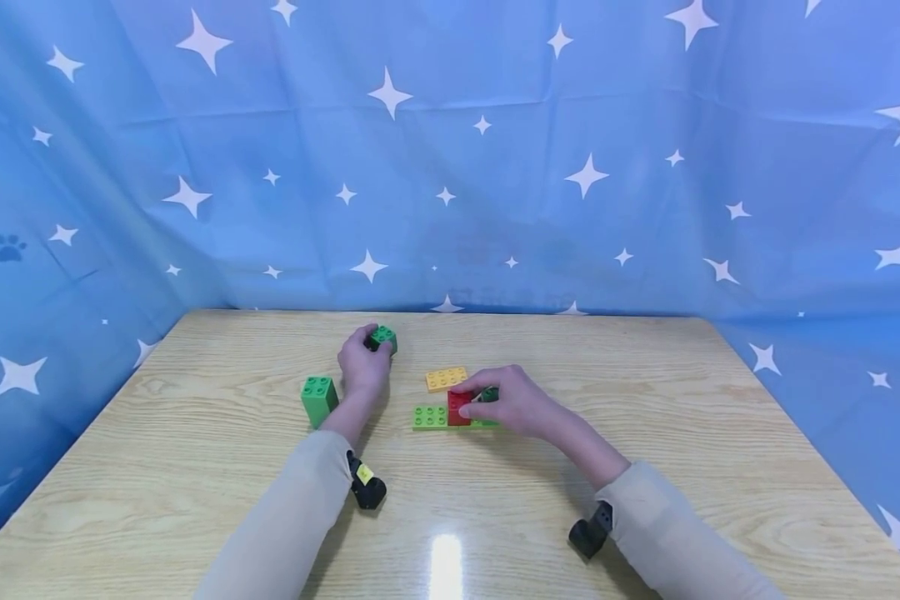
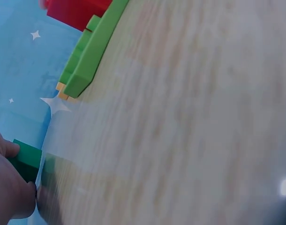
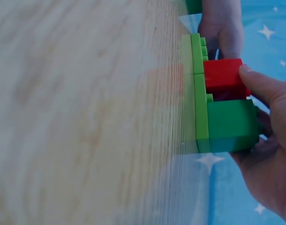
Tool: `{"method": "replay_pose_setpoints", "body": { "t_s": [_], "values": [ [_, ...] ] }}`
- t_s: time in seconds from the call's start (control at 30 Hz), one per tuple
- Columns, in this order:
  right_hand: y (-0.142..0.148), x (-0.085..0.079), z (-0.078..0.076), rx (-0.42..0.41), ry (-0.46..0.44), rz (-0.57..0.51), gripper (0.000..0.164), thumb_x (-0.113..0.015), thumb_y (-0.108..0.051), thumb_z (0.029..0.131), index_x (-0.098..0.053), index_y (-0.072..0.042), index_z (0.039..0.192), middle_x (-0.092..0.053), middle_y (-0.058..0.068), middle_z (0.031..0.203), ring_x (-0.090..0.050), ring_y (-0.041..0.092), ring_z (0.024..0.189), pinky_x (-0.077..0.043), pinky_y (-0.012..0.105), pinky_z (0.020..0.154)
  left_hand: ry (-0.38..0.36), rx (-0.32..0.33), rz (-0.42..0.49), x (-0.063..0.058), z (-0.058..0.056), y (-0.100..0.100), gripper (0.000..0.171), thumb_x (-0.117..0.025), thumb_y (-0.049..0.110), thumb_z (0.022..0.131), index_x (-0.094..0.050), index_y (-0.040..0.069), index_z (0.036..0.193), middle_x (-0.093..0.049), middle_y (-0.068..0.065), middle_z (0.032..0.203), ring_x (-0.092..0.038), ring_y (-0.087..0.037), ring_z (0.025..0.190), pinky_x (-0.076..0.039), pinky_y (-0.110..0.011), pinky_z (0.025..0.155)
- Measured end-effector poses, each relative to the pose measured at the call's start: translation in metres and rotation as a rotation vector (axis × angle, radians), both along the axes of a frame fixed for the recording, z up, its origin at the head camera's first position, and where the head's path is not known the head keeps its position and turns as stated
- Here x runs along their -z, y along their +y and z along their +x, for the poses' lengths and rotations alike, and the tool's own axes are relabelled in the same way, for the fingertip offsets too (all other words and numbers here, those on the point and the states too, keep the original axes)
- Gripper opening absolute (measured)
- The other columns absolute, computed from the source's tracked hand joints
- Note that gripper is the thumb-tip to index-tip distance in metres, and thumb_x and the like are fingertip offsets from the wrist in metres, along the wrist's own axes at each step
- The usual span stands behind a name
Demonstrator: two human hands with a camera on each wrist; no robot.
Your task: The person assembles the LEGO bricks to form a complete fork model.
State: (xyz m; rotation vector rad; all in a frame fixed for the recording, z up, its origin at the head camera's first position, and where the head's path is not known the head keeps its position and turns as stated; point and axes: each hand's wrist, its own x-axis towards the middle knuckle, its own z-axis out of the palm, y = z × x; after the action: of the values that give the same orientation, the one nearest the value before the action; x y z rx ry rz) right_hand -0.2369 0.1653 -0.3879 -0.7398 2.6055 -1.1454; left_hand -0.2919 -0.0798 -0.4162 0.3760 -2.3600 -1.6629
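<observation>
My right hand [image 1: 521,402] pinches a red toy brick [image 1: 459,408] between thumb and fingers. The brick stands on a low row of light green studded plates [image 1: 430,417]; a seam in the row shows in the right wrist view. Beside the red brick, on the same row, a dark green brick [image 3: 232,125] sits partly behind my fingers. Farther back on the left, my left hand [image 1: 364,364] grips another dark green brick [image 1: 383,335] from its left side. In the left wrist view, thumb and finger lie against this brick [image 2: 28,159].
A yellow-orange studded plate [image 1: 446,379] lies just behind the light green row. To the left, close by my left forearm, stands a tall green brick [image 1: 319,400]. A blue star-patterned cloth [image 1: 450,233] hangs along the wooden table's [image 1: 217,467] back edge.
</observation>
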Motion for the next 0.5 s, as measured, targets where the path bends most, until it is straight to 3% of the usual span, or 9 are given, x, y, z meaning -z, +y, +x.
{"method": "replay_pose_setpoints", "body": {
  "t_s": [0.23,0.5],
  "values": [
    [0.001,0.0,0.0,0.004,-0.01,-0.006,0.034,-0.078,-0.02,0.093,-0.075,-0.015,0.127,-0.07,0.002,0.122,-0.062,0.022,0.108,-0.056,0.033,0.083,0.021,0.035,0.04,-0.005,0.009,0.001,0.043,-0.066,0.006,0.099,-0.058,0.004,0.142,-0.059,-0.02,0.138,-0.053,-0.034,0.131,-0.046,-0.044,0.107],
    [0.002,0.001,-0.001,-0.006,-0.003,-0.014,0.034,-0.079,-0.021,0.093,-0.075,-0.015,0.127,-0.071,0.002,0.121,-0.063,0.02,0.106,-0.056,0.034,0.083,0.073,0.195,-0.02,-0.014,0.034,0.005,0.043,-0.069,-0.001,0.094,-0.061,-0.001,0.137,-0.062,-0.023,0.133,-0.059,-0.036,0.125,-0.052,-0.042,0.102]
  ]
}}
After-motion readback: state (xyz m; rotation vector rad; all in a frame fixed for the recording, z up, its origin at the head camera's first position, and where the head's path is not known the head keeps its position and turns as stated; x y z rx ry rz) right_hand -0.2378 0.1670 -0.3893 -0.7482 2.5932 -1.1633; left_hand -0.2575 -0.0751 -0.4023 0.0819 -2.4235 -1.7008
